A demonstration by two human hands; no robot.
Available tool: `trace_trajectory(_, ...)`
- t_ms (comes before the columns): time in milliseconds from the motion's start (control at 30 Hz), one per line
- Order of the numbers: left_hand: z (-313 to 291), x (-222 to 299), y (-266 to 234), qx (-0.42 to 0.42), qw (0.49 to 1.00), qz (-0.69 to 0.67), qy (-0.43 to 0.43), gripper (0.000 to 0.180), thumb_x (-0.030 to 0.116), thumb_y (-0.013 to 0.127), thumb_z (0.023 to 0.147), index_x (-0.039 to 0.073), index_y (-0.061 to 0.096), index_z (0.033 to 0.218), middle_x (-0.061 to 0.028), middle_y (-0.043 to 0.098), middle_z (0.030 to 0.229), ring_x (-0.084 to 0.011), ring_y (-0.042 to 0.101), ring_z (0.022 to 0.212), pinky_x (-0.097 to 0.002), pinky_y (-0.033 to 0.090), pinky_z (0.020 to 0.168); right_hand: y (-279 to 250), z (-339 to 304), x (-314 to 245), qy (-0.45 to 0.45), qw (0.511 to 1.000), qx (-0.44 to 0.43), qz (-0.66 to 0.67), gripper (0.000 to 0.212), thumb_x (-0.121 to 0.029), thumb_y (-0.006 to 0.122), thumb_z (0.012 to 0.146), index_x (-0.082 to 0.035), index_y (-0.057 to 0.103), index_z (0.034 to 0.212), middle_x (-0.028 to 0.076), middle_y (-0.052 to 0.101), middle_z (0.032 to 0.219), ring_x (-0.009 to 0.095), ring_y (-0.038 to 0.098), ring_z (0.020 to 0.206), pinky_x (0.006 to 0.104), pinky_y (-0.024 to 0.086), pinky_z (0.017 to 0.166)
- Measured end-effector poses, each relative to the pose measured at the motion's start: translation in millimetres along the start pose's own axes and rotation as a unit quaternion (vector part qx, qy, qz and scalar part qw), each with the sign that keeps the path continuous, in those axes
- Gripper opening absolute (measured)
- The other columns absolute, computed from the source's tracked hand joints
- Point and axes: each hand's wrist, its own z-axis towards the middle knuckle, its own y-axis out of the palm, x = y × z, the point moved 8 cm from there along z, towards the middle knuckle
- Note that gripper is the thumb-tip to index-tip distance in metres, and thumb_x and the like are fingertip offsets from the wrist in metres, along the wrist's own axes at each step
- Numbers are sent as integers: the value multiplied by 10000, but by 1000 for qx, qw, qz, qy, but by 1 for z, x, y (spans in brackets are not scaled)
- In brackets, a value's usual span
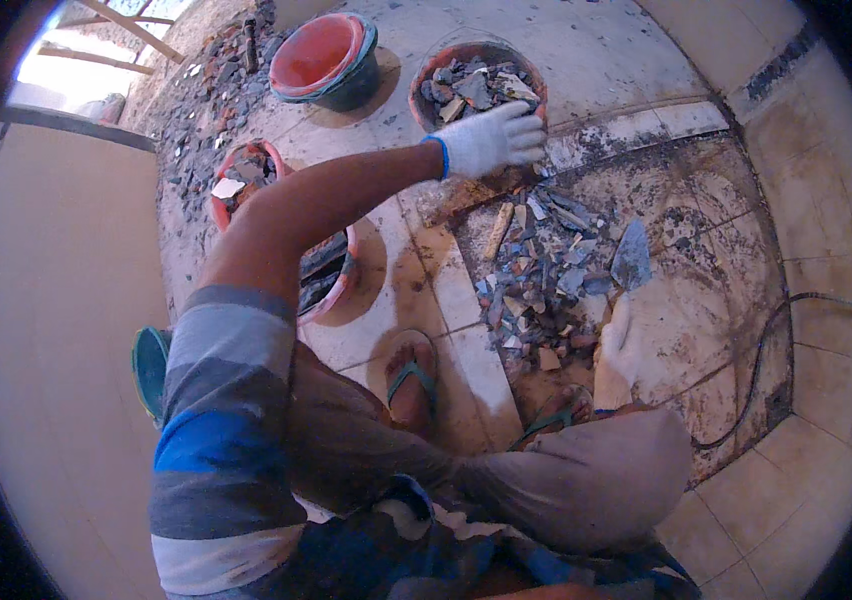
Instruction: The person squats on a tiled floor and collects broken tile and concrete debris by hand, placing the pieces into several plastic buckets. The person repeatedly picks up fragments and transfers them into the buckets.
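My left hand [494, 138], in a white glove with a blue cuff, reaches over the near rim of a bucket [418, 97] filled with broken tile and rubble. Its fingers are stretched out, and no object shows in them. Low on the right, my right hand [616, 362], also gloved, is closed round the handle of a trowel, most of which the hand hides. The pointed trowel blade [632, 256] rests at the right side of a heap of broken tile pieces [546, 285] on the dug-up floor.
Nested red and green buckets [322, 60] stand at the back. Rubble-filled pink buckets [214, 208] are left, partly behind my arm. A green container [149, 372] is by the left wall. A dark cable [768, 330] curves along the right. My sandalled feet [412, 385] flank the heap's near side.
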Motion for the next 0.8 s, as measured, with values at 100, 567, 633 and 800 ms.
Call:
trace_trajectory(100, 1, -7, 21, 30, 998, 25, 44, 685, 255, 641, 934, 210, 508, 1605, -63, 530, 1625, -273, 437, 1573, -534, 276, 1342, -10, -8, 3, 23, 1000, -1, 15, 606, -230, 524, 1100, -74, 465, 1683, 230, 547, 1638, 394, 527, 1504, 441, 402, 1234)
trace_trajectory(567, 58, -157, 100, 23, 976, 33, -215, 673, 381, 650, 988, 243, 507, 1631, -105, 527, 1663, -317, 513, 1512, -556, 373, 1263, -26, -30, 13, 52, 999, 5, 13, 602, -234, 555, 1092, -86, 479, 1671, 233, 567, 1614, 409, 549, 1476, 449, 431, 1214)
trace_trajectory(633, 32, -180, 93, 71, 960, -99, -253, 537, 408, 601, 1021, 211, 626, 1520, -147, 678, 1492, -385, 682, 1311, -542, 533, 1102, -29, -31, 14, 56, 998, 7, 16, 602, -234, 560, 1090, -88, 481, 1669, 233, 570, 1611, 412, 553, 1472, 450, 435, 1211)
trace_trajectory(800, -121, -226, 85, 47, 898, -175, -401, 379, 418, 618, 1038, 163, 746, 1288, -199, 791, 1130, -462, 755, 1065, -573, 600, 901, -35, -34, 20, 61, 998, 11, 14, 601, -235, 571, 1087, -92, 486, 1664, 234, 577, 1602, 417, 561, 1463, 452, 445, 1204)
